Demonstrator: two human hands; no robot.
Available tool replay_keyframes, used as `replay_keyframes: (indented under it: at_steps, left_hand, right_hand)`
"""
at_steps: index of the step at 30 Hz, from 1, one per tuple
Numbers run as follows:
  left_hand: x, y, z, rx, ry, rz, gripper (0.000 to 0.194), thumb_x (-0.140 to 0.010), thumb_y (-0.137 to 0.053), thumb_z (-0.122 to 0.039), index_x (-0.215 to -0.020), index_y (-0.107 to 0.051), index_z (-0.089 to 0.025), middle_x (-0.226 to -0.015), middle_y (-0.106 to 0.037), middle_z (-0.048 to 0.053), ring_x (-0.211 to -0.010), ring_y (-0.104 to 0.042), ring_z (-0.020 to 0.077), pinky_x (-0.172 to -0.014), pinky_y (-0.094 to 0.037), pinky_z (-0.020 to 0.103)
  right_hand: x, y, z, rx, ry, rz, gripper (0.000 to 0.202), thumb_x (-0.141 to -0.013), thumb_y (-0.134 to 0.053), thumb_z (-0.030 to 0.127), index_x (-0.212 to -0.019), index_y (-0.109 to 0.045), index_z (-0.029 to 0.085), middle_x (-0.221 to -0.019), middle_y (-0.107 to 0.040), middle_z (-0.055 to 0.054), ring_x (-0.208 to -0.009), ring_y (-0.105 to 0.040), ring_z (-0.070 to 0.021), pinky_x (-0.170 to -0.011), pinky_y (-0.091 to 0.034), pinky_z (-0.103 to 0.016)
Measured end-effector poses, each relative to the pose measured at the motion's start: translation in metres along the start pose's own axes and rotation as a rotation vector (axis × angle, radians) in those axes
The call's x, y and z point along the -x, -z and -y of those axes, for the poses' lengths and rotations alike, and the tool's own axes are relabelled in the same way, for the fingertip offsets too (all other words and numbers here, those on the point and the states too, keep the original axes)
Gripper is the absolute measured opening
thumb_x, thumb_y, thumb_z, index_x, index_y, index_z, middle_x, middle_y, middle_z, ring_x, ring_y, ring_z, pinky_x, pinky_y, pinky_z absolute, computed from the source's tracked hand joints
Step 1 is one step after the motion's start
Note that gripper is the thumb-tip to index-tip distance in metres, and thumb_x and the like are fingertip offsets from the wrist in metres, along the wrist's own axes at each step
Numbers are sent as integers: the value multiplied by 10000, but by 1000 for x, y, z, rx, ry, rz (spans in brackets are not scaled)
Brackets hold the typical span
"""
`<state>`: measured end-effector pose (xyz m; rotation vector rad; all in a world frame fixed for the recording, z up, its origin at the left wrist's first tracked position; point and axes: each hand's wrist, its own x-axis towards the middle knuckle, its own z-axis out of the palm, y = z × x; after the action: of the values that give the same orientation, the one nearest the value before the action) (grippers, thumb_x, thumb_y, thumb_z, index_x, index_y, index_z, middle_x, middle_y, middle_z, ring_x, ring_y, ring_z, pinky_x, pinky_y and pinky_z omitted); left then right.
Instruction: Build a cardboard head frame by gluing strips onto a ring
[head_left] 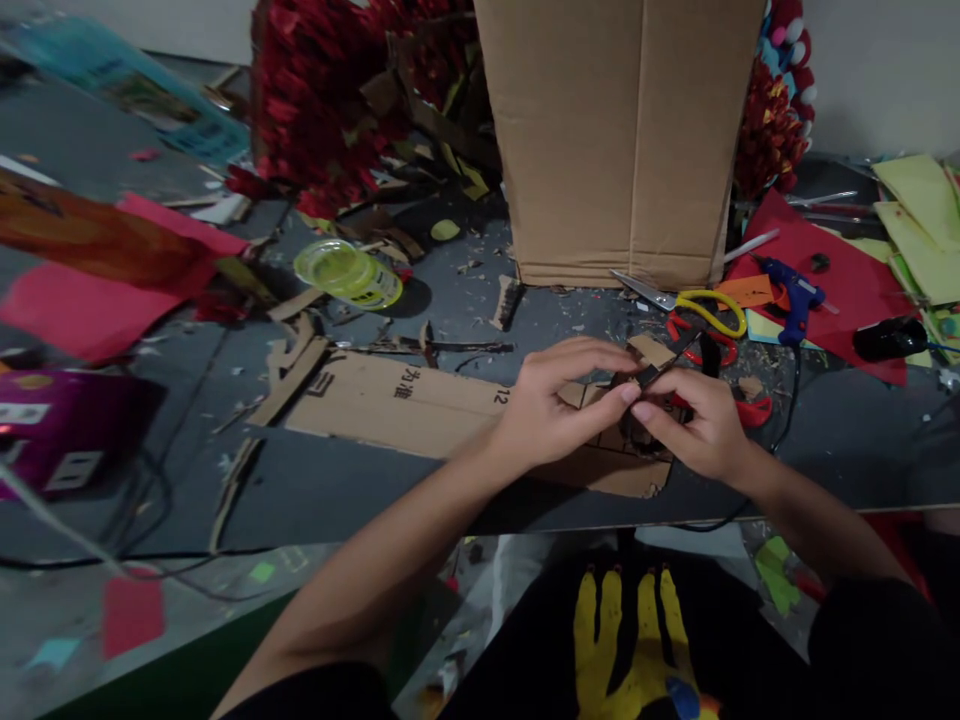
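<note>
Both my hands meet over the right end of a flat cardboard strip [420, 405] with printed characters. A thin dark strip [661, 368] runs between them, pinched by my left hand [574, 400] and my right hand [694, 425], thumb tips almost touching. A small tan cardboard piece [651, 350] shows just above the fingers. Under my hands lies a dark, curled object, mostly hidden. Scissors with yellow handles [712, 312] rest just beyond my right hand, beside red handles [701, 345].
A tall cardboard box [607, 140] stands at the back. Behind the scissors, a blue glue gun [799, 300] lies on red paper [862, 320]. At left are a yellow-green tub [349, 275], cardboard scraps [292, 385] and a purple box [67, 430]. The table's front edge runs below my hands.
</note>
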<state>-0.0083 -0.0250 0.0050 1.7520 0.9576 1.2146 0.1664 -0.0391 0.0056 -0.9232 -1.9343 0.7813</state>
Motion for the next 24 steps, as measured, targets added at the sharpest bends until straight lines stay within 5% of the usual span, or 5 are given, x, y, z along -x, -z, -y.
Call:
replay_keyframes:
  at_steps: [14, 24]
  left_hand:
    - [-1, 2, 2, 64, 49, 19, 130, -809, -627, -282, -798, -746, -231, -813, -741, 49, -806, -672, 181, -825, -505, 315]
    - [-7, 6, 0, 66, 75, 67, 157, -699, -750, -273, -843, -739, -213, -895, -735, 64, -871, -657, 193, -870, -474, 325]
  right_hand:
    - [0, -1, 0, -42, -92, 0, 139, -830, -606, 303, -725, -586, 215, -610, -595, 35, -542, -530, -87, -522, -416, -213]
    - [-3, 5, 0, -98, -132, -29, 107, -838, -577, 273, -749, -582, 215, -630, -599, 33, -560, -537, -92, -539, -423, -218]
